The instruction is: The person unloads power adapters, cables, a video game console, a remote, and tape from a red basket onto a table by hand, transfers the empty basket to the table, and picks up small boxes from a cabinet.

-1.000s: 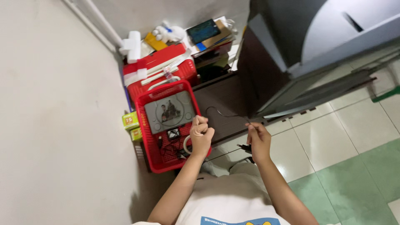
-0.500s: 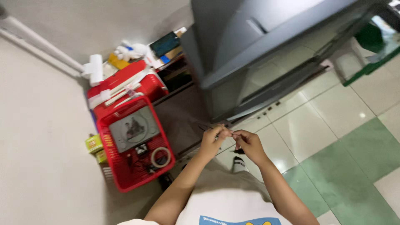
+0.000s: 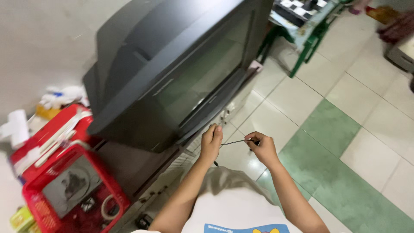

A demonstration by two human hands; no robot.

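Cable [image 3: 235,142], thin and dark, is stretched nearly level between the person's two hands, in the air in front of the big dark television [image 3: 172,73] and above the tiled floor [image 3: 345,121]. Its long axis runs left to right across the view, rising very slightly toward the right. The left hand [image 3: 211,144] is closed into a loose fist around the near end, knuckles up, with a short dark tail of the cable hanging out below the fist. The right hand [image 3: 264,149] is closed too, thumb and fingers pinched on the other end, where a small dark piece, perhaps a plug, shows at the fingertips; motion blur hides what it is exactly. Both hands are near each other, the left one closer to the television's front edge and the right one out over the floor. So the cable lies straight between them, neither hand nearer to it than the other. Down at the left, well apart from the hands, a red basket [image 3: 116,200] stands on the floor with a grey console [image 3: 71,185] and a roll of tape [image 3: 110,207] in it. Behind it sits a red box [image 3: 47,129].
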